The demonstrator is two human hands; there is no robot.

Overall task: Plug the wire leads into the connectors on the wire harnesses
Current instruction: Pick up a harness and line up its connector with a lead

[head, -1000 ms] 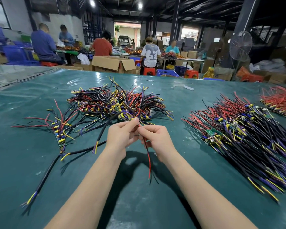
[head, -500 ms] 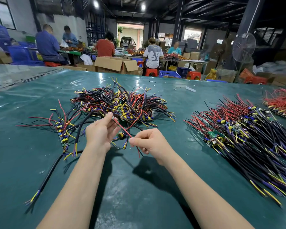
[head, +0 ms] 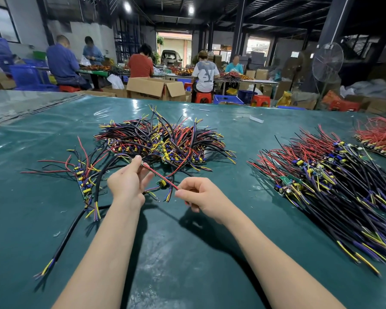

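From the head camera we saw a wide table [head: 187, 253] covered in shiny green sheeting, in a dim workshop with dark beams and ceiling lamps. A tangled pile of wires [head: 161, 141] in black, red, yellow and purple lay in the middle. A longer heap [head: 332, 179] was spread out on the right, with a bundle of red wires [head: 379, 134] beyond it at the edge. A small bunch [head: 83, 172] lay on the left, with a black cable [head: 65, 241] trailing toward us. Behind the table stood an open cardboard box [head: 152, 88], red stools [head: 202, 97] and a standing fan [head: 327, 62], and workers [head: 204, 72] sat at other benches.

The parts on the little boards in the piles were too small for us to make out. The right-hand heaps were cut off by the picture's edge.

Both bare forearms reached forward over the sheeting. The left hand [head: 127, 184] was raised, thumb and forefinger pinching the upper end of a red wire [head: 158, 173], the other fingers loosely spread. The right hand [head: 201, 195], lower and apart from it, had its fingers curled and pinched the wire's other end. The wire ran slanting between the hands, just in front of the middle pile. A small board [head: 162, 183] with a yellow part hung beside it; we could not tell whether the two were joined.
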